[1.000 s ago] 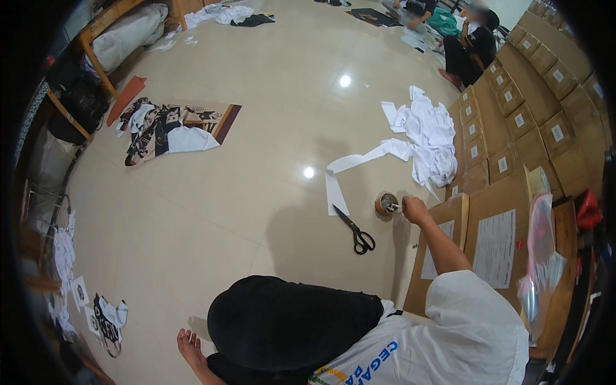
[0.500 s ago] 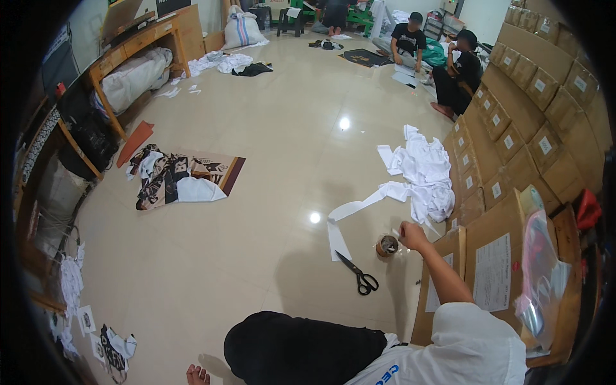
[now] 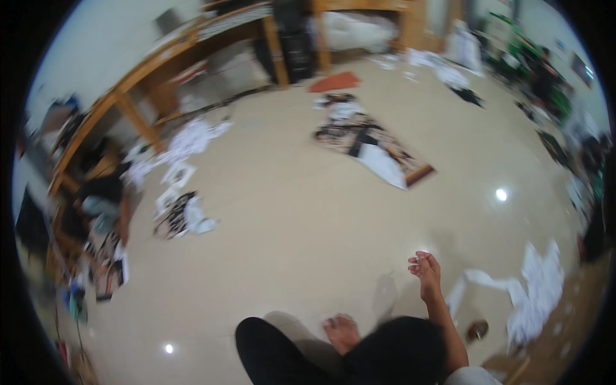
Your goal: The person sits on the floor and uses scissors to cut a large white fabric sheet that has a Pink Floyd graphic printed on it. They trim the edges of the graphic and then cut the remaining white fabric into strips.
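My right hand (image 3: 425, 273) is raised above the tiled floor, with its fingers curled and pinched together. A small pale spot shows at the fingertips, but the picture is too blurred to tell what it is. Beside my right forearm stands a small round brown pot (image 3: 477, 330). White cloth (image 3: 538, 298) lies in a heap farther right, and a strip of it trails toward my arm. My left hand is out of view.
My black-clothed knees (image 3: 398, 353) and bare foot (image 3: 342, 333) are at the bottom. Patterned fabric (image 3: 378, 144) lies ahead, with more printed pieces (image 3: 183, 218) to the left. Another person (image 3: 102, 202) sits by the wooden table (image 3: 131, 119). Cardboard boxes (image 3: 587, 308) stand at right.
The view has swung to the left. My right hand has left the spot beside the brown pot and come up to the left. The black-handled scissors no longer show.
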Demonstrator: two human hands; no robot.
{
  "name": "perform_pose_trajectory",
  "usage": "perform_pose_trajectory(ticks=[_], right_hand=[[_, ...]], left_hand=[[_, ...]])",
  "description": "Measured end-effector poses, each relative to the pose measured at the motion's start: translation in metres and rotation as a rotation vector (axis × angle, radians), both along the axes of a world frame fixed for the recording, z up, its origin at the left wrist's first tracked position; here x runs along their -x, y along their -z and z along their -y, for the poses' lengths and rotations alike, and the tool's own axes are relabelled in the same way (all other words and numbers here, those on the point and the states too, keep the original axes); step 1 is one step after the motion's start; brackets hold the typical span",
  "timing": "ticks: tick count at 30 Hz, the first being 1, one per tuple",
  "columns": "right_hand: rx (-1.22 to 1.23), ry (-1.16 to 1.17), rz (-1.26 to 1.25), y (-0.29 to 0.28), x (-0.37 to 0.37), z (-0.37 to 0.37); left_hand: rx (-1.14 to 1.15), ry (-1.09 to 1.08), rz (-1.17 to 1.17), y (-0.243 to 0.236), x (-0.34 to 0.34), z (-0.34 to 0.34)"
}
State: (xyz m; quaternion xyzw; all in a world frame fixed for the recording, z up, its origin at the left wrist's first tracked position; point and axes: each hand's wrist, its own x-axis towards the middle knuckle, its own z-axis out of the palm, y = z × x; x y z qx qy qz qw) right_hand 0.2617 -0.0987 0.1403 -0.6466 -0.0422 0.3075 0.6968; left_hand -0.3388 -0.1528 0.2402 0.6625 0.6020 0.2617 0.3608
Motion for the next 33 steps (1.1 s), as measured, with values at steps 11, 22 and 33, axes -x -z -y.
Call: perform_pose_trajectory(ticks=[11,22,33], right_hand=[[0.301,-1.525,0.450,-0.006,0.178,-0.277],[-0.864,-1.957,0.960,-0.235,0.496,-0.409],[-0.799,-1.975,0.739,-0.354,0.696,-0.357]], left_hand=[[0.246,-0.368,-0.134,-0.036,0.032,0.028],[0.077,-1.012,1.106,-0.093,-0.003,-0.258],[-0.082,-1.342,0.986,-0.261,0.124,-0.311]])
